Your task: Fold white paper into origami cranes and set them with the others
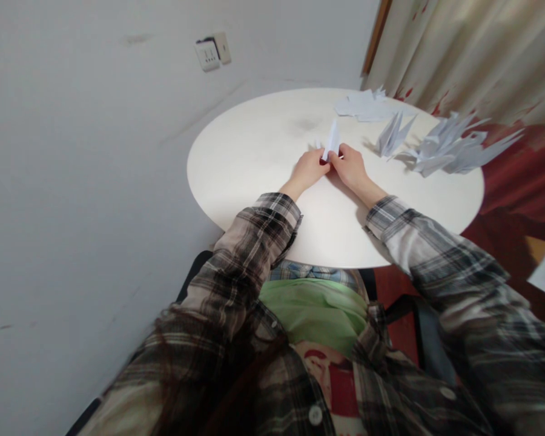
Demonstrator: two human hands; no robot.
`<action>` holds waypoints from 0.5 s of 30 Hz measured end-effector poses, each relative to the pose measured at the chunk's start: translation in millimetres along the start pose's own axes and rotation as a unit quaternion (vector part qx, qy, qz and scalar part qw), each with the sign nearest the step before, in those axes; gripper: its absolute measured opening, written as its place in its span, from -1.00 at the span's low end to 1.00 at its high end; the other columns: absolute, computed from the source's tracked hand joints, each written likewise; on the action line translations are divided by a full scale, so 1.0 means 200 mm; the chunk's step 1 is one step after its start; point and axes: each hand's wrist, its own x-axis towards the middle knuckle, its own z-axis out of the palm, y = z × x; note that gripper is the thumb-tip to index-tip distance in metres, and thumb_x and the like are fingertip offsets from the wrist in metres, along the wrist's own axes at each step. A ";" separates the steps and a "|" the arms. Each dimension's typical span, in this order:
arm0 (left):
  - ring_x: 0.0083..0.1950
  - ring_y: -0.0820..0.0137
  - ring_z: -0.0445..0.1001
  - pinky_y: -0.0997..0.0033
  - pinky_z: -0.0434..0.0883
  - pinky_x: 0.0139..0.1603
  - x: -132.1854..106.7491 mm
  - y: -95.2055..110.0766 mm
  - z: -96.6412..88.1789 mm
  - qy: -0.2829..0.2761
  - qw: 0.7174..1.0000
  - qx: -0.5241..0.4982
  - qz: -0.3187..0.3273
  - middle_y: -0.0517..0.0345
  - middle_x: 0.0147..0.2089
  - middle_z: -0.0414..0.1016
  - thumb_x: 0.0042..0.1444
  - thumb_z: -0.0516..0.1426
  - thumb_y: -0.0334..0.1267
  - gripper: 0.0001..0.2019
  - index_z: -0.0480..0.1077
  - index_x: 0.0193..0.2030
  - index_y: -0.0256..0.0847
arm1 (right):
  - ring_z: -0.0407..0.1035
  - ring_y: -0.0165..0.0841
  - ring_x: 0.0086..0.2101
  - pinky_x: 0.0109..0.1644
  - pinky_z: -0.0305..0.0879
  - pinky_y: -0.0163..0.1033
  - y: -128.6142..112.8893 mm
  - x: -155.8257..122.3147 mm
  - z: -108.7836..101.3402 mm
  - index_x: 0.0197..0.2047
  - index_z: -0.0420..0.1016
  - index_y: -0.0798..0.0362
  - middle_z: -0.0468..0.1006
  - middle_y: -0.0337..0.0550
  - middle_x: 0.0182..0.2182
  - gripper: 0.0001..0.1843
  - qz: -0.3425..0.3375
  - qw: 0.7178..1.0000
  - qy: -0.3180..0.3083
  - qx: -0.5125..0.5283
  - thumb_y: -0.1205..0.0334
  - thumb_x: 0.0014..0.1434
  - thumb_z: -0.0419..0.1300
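Between my two hands, a narrow folded piece of white paper points up and away from me, just over the table. My left hand pinches its lower left side, thumb and fingers closed. From the other side my right hand grips the lower right edge, its thumb on the paper. The fingertips of both hands almost meet at the paper's bottom end. A small white paper tip shows just behind my left hand; I cannot tell whether it belongs to the same piece.
On the round white table, a folded paper crane stands right of my hands. Several more paper cranes cluster at the right edge. Flat white sheets lie at the back. A wall with a socket borders the left; a curtain hangs right.
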 end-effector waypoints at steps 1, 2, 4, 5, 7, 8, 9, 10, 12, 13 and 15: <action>0.03 0.23 0.56 0.26 0.43 0.06 0.00 0.00 0.00 0.000 1.000 -0.001 0.002 -0.01 -0.10 0.65 0.17 0.14 -0.34 -0.81 0.54 -0.13 -0.23 | 0.42 -0.09 -0.16 0.02 0.33 0.09 0.00 0.00 0.00 -0.27 0.44 0.01 0.55 -0.01 -0.32 -0.64 -0.002 1.000 0.000 -0.001 -0.08 0.32 0.03; 0.03 0.23 0.56 0.26 0.43 0.06 0.00 0.00 0.00 0.001 1.000 -0.002 0.004 -0.01 -0.10 0.65 0.17 0.14 -0.34 -0.81 0.54 -0.13 -0.23 | 0.42 -0.09 -0.16 0.02 0.33 0.08 0.01 0.00 0.01 -0.26 0.44 0.01 0.55 -0.01 -0.32 -0.64 -0.006 1.000 0.002 0.001 -0.08 0.33 0.02; 0.04 0.23 0.55 0.25 0.43 0.07 0.00 0.00 0.00 0.003 1.000 -0.004 0.006 0.00 -0.10 0.65 0.17 0.14 -0.35 -0.81 0.54 -0.13 -0.22 | 0.42 -0.09 -0.16 0.02 0.34 0.08 0.01 0.01 0.01 -0.25 0.44 0.00 0.55 -0.02 -0.31 -0.64 -0.014 1.000 0.005 0.005 -0.08 0.33 0.02; 0.05 0.23 0.55 0.25 0.43 0.07 0.00 0.00 0.00 0.004 1.000 -0.004 0.007 0.00 -0.10 0.65 0.16 0.14 -0.35 -0.81 0.55 -0.13 -0.22 | 0.42 -0.10 -0.16 0.02 0.34 0.08 0.01 0.01 0.01 -0.25 0.44 0.00 0.55 -0.02 -0.30 -0.64 -0.015 1.000 0.004 0.006 -0.09 0.33 0.02; 0.05 0.22 0.56 0.24 0.44 0.07 0.00 -0.01 0.00 0.005 1.000 -0.002 0.009 -0.01 -0.10 0.65 0.16 0.14 -0.35 -0.81 0.55 -0.13 -0.22 | 0.42 -0.10 -0.16 0.03 0.33 0.08 0.01 0.00 0.00 -0.26 0.43 0.00 0.55 -0.02 -0.30 -0.65 -0.008 1.000 -0.002 0.005 -0.08 0.33 0.03; 0.05 0.21 0.56 0.24 0.44 0.08 0.00 -0.01 0.00 0.005 1.000 -0.001 0.010 -0.01 -0.09 0.65 0.16 0.14 -0.35 -0.81 0.55 -0.12 -0.22 | 0.42 -0.10 -0.16 0.03 0.33 0.09 0.00 0.00 0.00 -0.26 0.43 0.01 0.55 -0.01 -0.30 -0.66 -0.003 1.000 -0.005 0.003 -0.07 0.33 0.03; 0.05 0.21 0.56 0.24 0.44 0.08 0.00 -0.01 0.00 0.005 1.000 -0.001 0.010 -0.01 -0.09 0.65 0.17 0.14 -0.34 -0.81 0.55 -0.12 -0.22 | 0.42 -0.10 -0.16 0.03 0.33 0.09 0.00 0.00 0.00 -0.27 0.43 0.01 0.55 -0.01 -0.30 -0.66 0.001 1.000 -0.007 0.003 -0.06 0.33 0.03; 0.06 0.21 0.56 0.23 0.44 0.09 0.00 -0.01 0.00 0.005 1.000 -0.001 0.010 -0.01 -0.09 0.65 0.17 0.14 -0.34 -0.81 0.55 -0.12 -0.22 | 0.42 -0.10 -0.16 0.03 0.33 0.09 0.00 0.00 0.00 -0.27 0.42 0.01 0.55 -0.01 -0.30 -0.66 0.001 1.000 -0.007 0.005 -0.05 0.33 0.03; 0.07 0.21 0.56 0.23 0.44 0.10 0.00 -0.01 0.00 0.004 1.000 -0.002 0.008 -0.01 -0.09 0.65 0.17 0.14 -0.34 -0.80 0.55 -0.11 -0.22 | 0.41 -0.11 -0.16 0.02 0.33 0.09 0.00 0.00 0.00 -0.28 0.42 0.01 0.55 -0.02 -0.31 -0.67 -0.006 1.000 -0.003 0.013 -0.05 0.32 0.03; 0.07 0.21 0.56 0.23 0.44 0.10 0.00 0.00 0.00 0.002 1.000 -0.003 0.006 -0.02 -0.08 0.65 0.17 0.14 -0.34 -0.80 0.55 -0.11 -0.22 | 0.41 -0.11 -0.16 0.02 0.34 0.09 0.00 0.00 0.00 -0.28 0.41 0.01 0.54 -0.02 -0.31 -0.67 -0.008 1.000 -0.001 0.015 -0.06 0.32 0.03; 0.07 0.21 0.56 0.22 0.44 0.11 0.00 0.00 0.00 -0.002 1.000 -0.003 0.001 -0.04 -0.07 0.65 0.17 0.14 -0.35 -0.79 0.55 -0.10 -0.24 | 0.41 -0.11 -0.16 0.03 0.33 0.09 0.00 0.01 0.00 -0.28 0.40 0.00 0.54 -0.03 -0.31 -0.67 -0.005 1.000 -0.001 0.013 -0.06 0.32 0.03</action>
